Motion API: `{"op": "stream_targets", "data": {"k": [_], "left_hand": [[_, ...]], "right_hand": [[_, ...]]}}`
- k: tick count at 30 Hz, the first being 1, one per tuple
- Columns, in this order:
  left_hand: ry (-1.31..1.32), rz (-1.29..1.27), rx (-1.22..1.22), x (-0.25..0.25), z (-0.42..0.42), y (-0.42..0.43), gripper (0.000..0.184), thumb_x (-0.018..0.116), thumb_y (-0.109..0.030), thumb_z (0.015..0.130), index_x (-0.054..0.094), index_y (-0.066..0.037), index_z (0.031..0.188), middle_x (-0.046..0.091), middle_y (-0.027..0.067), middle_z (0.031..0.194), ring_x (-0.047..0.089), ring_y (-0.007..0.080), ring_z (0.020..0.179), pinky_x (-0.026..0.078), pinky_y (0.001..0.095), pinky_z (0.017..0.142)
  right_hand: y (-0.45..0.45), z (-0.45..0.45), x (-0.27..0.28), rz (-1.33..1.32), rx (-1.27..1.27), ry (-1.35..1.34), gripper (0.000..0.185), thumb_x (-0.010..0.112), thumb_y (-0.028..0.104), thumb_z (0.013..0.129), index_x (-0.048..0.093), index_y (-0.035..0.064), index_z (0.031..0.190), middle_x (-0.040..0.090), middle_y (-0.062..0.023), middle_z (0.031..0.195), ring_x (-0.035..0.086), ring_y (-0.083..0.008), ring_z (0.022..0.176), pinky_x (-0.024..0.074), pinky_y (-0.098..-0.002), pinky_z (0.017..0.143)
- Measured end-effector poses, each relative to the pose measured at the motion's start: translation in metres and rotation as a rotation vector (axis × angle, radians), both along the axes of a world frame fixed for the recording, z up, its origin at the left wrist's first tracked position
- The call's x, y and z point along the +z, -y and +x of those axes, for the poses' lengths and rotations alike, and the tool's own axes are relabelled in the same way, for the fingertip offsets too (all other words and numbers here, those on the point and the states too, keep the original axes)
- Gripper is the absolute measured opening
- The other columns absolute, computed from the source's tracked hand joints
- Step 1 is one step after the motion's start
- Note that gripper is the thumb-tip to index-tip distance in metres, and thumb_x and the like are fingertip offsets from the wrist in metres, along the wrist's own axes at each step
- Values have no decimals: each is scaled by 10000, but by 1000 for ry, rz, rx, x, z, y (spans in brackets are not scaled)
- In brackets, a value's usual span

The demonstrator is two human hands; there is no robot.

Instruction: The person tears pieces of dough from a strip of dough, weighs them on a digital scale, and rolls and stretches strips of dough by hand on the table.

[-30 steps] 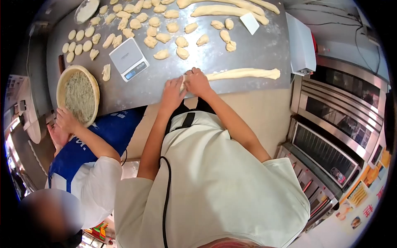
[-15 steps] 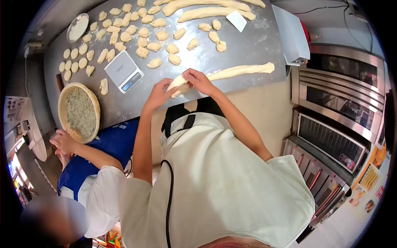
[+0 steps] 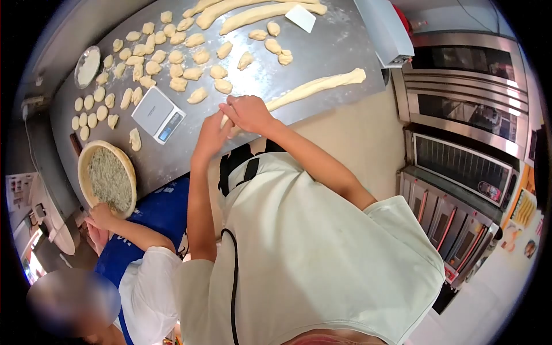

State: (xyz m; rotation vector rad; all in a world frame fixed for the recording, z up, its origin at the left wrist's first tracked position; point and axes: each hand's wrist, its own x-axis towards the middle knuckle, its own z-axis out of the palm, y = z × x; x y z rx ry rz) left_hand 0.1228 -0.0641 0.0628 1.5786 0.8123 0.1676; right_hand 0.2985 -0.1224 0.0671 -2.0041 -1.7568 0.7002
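— What do we have in our hands?
— Our left hand (image 3: 211, 135) and right hand (image 3: 247, 112) meet, both grasping the left end of the long dough strip (image 3: 319, 88), which stretches rightward over the table (image 3: 330, 49).
— And around it?
— We see dough pieces (image 3: 198, 95) beyond, a scale (image 3: 154, 113) leftward, and a co-worker's hand (image 3: 102, 216) at the bowl (image 3: 133, 183).

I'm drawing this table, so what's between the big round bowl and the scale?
One small lump of dough lies on the metal table between the bowl and the scale, in the head view.
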Motion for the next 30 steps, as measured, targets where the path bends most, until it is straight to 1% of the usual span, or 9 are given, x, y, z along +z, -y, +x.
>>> {"op": "stream_targets", "data": {"k": [2, 5, 11, 13, 19, 22, 23, 24, 30], "left_hand": [[-26, 192, -55, -9, -4, 4, 265, 616, -193, 1046, 632, 52, 1146, 731, 234, 909, 696, 424, 796, 527, 463, 723], [119, 351, 5, 11, -5, 16, 252, 604, -200, 1052, 628, 42, 1120, 703, 262, 885, 650, 501, 848, 512, 495, 760], [-96, 278, -62, -11, -9, 27, 287, 554, -270, 1086, 628, 7, 1081, 651, 289, 849, 635, 502, 831, 486, 502, 731], [-29, 235, 10, -12, -9, 24, 297, 546, -282, 1092, 625, 4, 1073, 642, 291, 836, 628, 503, 815, 480, 505, 722], [-39, -159, 122, 45, -30, 4, 336, 503, -328, 1109, 636, -21, 1078, 657, 277, 849, 634, 490, 811, 496, 497, 747], [-226, 262, 242, 53, -58, -8, 370, 511, -366, 1110, 647, -24, 1140, 698, 240, 887, 661, 455, 818, 529, 476, 780], [-323, 388, 308, 47, -65, -17, 432, 533, -381, 1100, 609, -2, 1292, 700, 245, 991, 662, 435, 945, 521, 473, 864], [-421, 513, 371, 39, -72, -28, 547, 555, -396, 1090, 571, 20, 1444, 702, 249, 1094, 663, 414, 1071, 512, 470, 948], [-650, 978, 264, -52, -117, -97, 607, 614, -410, 1048, 531, -29, 1514, 566, 216, 1500, 520, 383, 1395, 412, 527, 1133]], "right_hand": [[-5, 4, 1, 34, 75, 16, 495, 492, 477, 1087, 712, 63, 927, 706, -173, 710, 721, -384, 721, 559, -495, 640], [-2, 8, 7, 22, 313, 184, 465, 469, 423, 1101, 721, 84, 906, 722, -142, 725, 731, -350, 707, 566, -480, 618], [-2, 56, -86, 83, 448, 361, 365, 521, 379, 1057, 737, 139, 885, 742, -83, 757, 736, -326, 710, 566, -456, 593], [-24, 69, -82, -13, 114, 389, 286, 574, 363, 1001, 736, 158, 885, 751, -92, 813, 736, -323, 742, 560, -473, 607], [6, 145, -107, -13, -155, 556, 234, 558, 289, 999, 739, 145, 1032, 744, -114, 859, 719, -364, 795, 542, -541, 657], [27, 176, -106, 88, -289, 631, 299, 507, 288, 1049, 710, 70, 1025, 733, -173, 850, 700, -411, 779, 513, -566, 667], [31, 176, -101, 100, -274, 628, 299, 507, 288, 1049, 710, 70, 1025, 733, -173, 850, 700, -411, 779, 513, -566, 667], [38, 172, -94, 103, -312, 429, 336, 493, 310, 1071, 702, 51, 1028, 723, -201, 843, 692, -423, 770, 499, -558, 670], [62, 103, -46, -20, -375, -104, 336, 659, 338, 1028, 689, 4, 1022, 704, -227, 911, 674, -400, 825, 517, -475, 748]]}}
